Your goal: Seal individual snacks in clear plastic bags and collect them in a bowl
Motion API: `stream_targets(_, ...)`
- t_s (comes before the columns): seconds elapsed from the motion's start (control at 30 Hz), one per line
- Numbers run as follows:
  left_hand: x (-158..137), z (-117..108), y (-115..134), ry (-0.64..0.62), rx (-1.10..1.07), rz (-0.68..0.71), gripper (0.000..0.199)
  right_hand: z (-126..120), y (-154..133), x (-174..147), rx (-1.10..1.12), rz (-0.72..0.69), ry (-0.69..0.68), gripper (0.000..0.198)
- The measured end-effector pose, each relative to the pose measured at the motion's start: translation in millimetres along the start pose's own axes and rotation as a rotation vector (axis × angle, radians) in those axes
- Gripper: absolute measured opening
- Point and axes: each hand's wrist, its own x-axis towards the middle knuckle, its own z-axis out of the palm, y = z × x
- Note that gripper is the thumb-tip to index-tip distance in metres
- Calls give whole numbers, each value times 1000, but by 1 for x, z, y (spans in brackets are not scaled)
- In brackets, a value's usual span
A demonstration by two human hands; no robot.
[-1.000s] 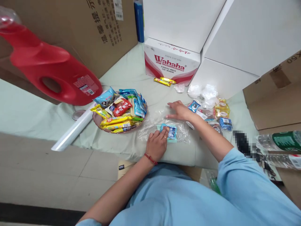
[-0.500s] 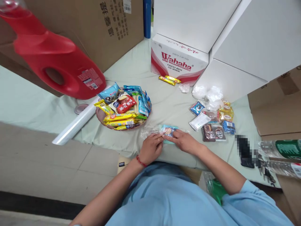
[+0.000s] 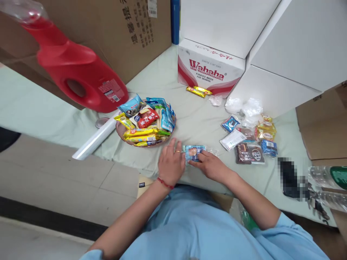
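Observation:
A small blue snack packet (image 3: 193, 152) lies flat on the pale green cloth near the table's front edge. Clear plastic film (image 3: 213, 150) shows past its right end. My right hand (image 3: 213, 166) rests on the packet's right part, bent fingers and thumb holding it down. To the packet's left, my left hand (image 3: 171, 164) lies flat with fingers stretched forward, its edge beside the packet; any film under that palm is hidden. Just beyond my left fingers stands a round basket (image 3: 118, 133) heaped with wrapped snacks.
Several snack packets, including a brown cocoa packet (image 3: 249, 154), lie right of my hands. Crumpled clear plastic (image 3: 251, 107) sits behind them. A Wahaha carton (image 3: 210, 70) and two yellow bars (image 3: 195, 91) are at the back. A red jug (image 3: 89, 79) and a white roll (image 3: 94, 140) stand left.
My left hand has shifted slightly left and flattened, its fingers now stretched forward instead of bunched at the packet. My right hand still touches the packet. The view has turned slightly.

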Motion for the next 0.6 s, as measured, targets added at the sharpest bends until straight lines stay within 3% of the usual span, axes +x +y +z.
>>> stream_targets(0.1, -16, 6, -23, -117, 82, -142, 41, 2, 7, -9, 165, -15, 50, 34)
stream_targets(0.2, -27, -6, -33, -50, -25, -181, 23, 7, 11, -14, 299, -17, 115, 33)
stream_targets(0.27, -25, -13, -27, -20, -198, -196, 17, 11, 10, -13, 329, 1, 147, 31)
stream_targets(0.37, -11, -11, -1, -82, -386, -180, 12, 15, 5, -7, 331, 38, 170, 28)
stream_targets(0.5, 1, 13, 30, -208, -341, -5, 37, 12, 1, -6, 370, 97, 174, 21)
stream_targets(0.6, -3, 30, 37, -305, -188, 112, 56, 8, 3, -17, 523, 99, 248, 22)
